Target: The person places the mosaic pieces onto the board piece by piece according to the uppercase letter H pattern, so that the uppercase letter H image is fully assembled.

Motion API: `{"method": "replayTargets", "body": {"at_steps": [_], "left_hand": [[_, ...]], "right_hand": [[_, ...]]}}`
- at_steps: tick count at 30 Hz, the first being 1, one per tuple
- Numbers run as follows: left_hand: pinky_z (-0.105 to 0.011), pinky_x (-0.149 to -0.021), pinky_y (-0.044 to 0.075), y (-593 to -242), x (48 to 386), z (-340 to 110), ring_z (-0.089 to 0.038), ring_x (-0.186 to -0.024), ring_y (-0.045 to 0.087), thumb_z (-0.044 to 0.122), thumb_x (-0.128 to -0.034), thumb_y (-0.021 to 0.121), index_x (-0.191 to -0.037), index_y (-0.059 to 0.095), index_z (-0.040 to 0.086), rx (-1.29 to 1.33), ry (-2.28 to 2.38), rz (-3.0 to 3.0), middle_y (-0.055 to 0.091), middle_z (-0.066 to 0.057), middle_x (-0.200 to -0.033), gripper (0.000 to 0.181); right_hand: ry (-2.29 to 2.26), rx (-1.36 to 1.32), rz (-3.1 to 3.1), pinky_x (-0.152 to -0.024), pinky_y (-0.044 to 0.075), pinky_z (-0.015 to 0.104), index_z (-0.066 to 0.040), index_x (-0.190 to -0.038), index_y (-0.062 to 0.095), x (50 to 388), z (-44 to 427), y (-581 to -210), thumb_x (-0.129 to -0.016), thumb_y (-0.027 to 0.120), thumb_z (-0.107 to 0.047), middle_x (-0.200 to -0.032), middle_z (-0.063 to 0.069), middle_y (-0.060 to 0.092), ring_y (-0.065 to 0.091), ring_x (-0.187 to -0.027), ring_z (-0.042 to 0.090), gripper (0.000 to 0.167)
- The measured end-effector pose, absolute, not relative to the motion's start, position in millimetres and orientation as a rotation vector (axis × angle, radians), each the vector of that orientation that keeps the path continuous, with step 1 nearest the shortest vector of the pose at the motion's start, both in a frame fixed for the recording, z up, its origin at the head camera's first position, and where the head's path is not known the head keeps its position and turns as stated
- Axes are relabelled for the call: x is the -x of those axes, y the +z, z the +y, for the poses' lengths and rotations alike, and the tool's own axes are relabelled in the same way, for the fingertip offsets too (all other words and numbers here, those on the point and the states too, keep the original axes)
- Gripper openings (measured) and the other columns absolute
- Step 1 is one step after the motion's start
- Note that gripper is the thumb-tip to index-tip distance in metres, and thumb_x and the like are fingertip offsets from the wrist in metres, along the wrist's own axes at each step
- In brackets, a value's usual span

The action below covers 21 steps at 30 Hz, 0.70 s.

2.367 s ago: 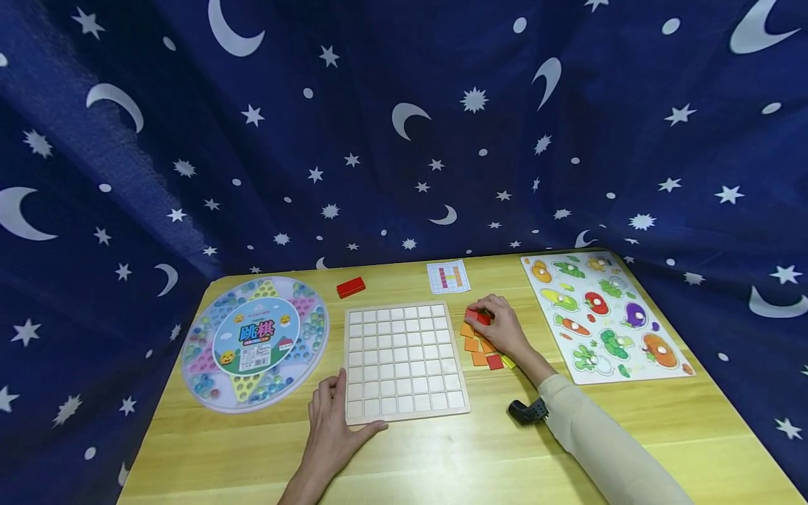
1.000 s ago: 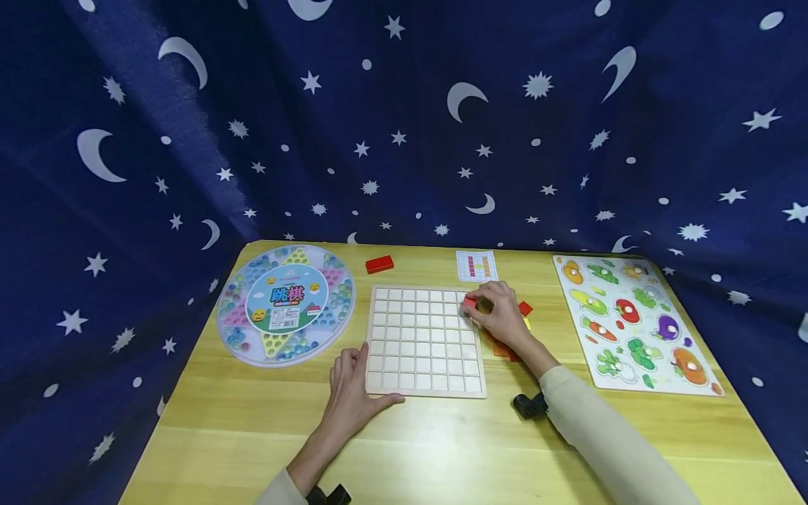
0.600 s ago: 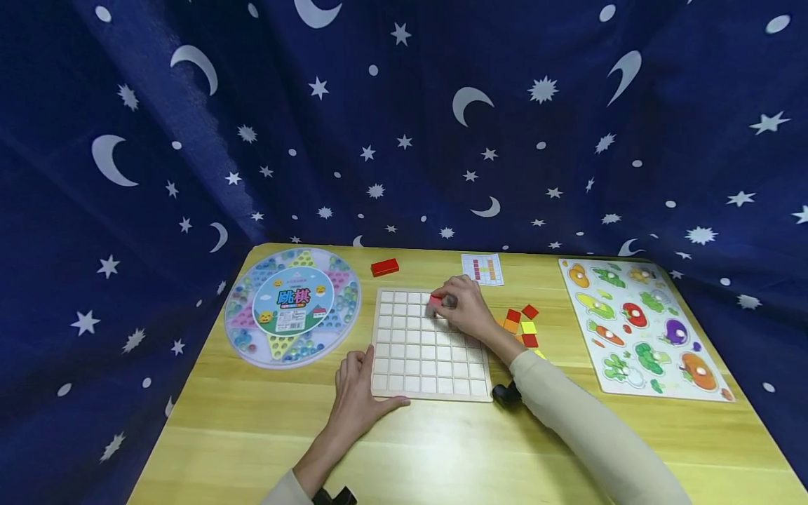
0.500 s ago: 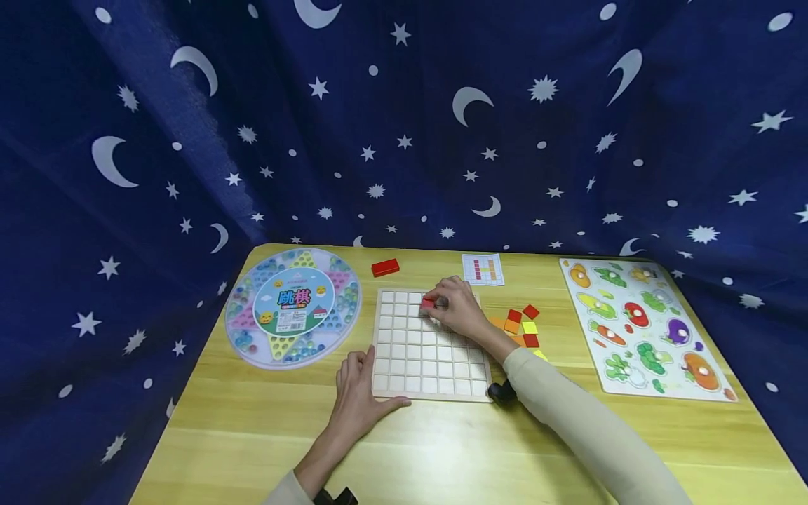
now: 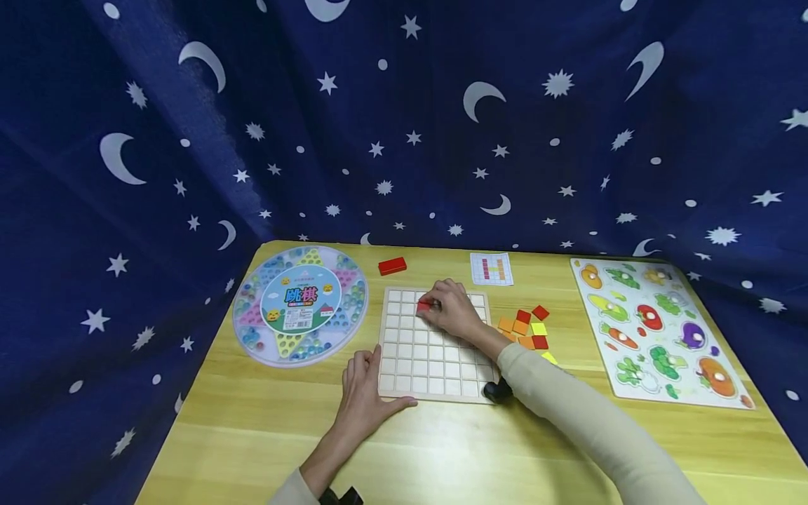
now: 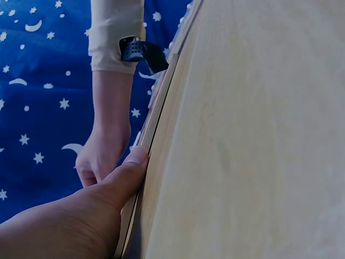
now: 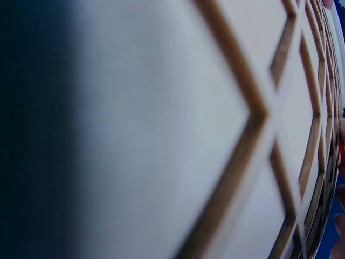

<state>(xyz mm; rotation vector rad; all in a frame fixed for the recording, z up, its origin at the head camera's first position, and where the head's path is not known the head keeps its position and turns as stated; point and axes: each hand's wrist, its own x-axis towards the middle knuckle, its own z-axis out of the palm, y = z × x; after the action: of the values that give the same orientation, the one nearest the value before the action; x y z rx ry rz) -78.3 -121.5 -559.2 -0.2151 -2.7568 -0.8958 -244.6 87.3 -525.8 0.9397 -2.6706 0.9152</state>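
Note:
A pale wooden grid board (image 5: 428,361) with square cells lies on the table. At its front left corner rests my left hand (image 5: 364,395), thumb along the front edge and fingers by the left side; in the left wrist view the thumb (image 6: 126,175) touches the board's edge. Over the upper rows my right hand (image 5: 456,311) pinches a red square tile (image 5: 423,306) between thumb and fingertips. The tile is at or just above a cell; contact cannot be told. In the right wrist view, only part of the red tile (image 7: 342,154) and some fingertips show at the right edge.
Loose orange, red and yellow tiles (image 5: 521,327) lie right of the board. Behind it are a red block (image 5: 393,266) and a pattern card (image 5: 492,269). A round marble game (image 5: 300,298) stands left, a vegetable puzzle (image 5: 663,333) right.
My right hand has taken a red tile from the pile and carried it left over the board's upper rows. The left hand stays at the corner. The head view has shifted.

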Motion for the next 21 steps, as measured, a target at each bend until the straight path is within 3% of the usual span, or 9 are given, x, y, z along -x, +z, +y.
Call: {"method": "replayTargets", "body": {"at_steps": [21], "left_hand": [[-0.034, -0.084, 0.028, -555.8, 79.2, -121.3, -0.017, -0.092, 0.034, 0.067, -0.0569, 0.083, -0.146, 0.040, 0.002, 0.183, -0.945, -2.813, 0.041, -0.006, -0.107, 0.119]], "right_hand": [[1.045, -0.945, -2.666, -0.081, 0.033, 0.038, -0.009, -0.098, 0.077, 245.9, 85.6, -533.4, -0.080, 0.081, -0.023, -0.087, 0.003, 0.059, 0.048, -0.083, 0.019, 0.023]]}}
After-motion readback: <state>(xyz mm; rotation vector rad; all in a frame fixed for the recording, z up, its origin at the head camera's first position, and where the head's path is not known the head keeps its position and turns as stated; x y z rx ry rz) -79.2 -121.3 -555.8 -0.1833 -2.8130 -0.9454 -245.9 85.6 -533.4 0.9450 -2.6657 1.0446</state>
